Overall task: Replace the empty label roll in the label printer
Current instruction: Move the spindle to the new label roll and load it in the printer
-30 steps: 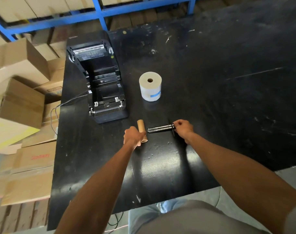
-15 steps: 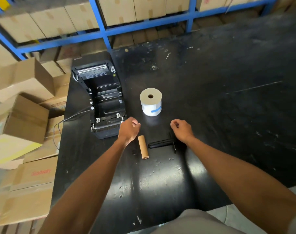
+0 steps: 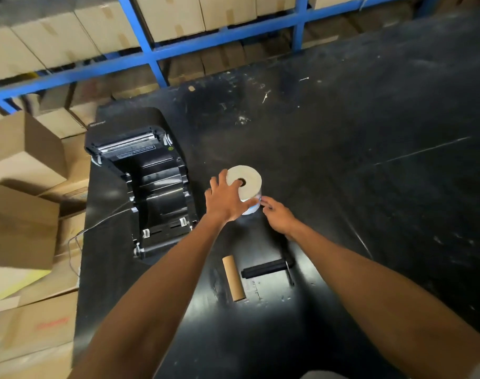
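A full white label roll (image 3: 249, 184) stands on end on the black table (image 3: 356, 187), with a strip of blue tape low on its side. My left hand (image 3: 224, 198) lies spread over the roll's top and left side. My right hand (image 3: 278, 217) touches the roll's lower right edge at the blue tape with its fingertips. The black label printer (image 3: 154, 192) sits to the left with its lid swung open and its roll bay bare. The empty brown cardboard core (image 3: 233, 278) and the black spindle (image 3: 269, 269) lie side by side on the table, nearer to me.
A thin cable (image 3: 96, 225) runs off the printer's left side. Cardboard boxes (image 3: 22, 214) are stacked left of the table. Blue shelving (image 3: 219, 36) with more boxes stands behind it.
Both hands let go of the cardboard core and the spindle, which now lie on the table. The hands moved forward onto the full label roll. The camera tilted up.
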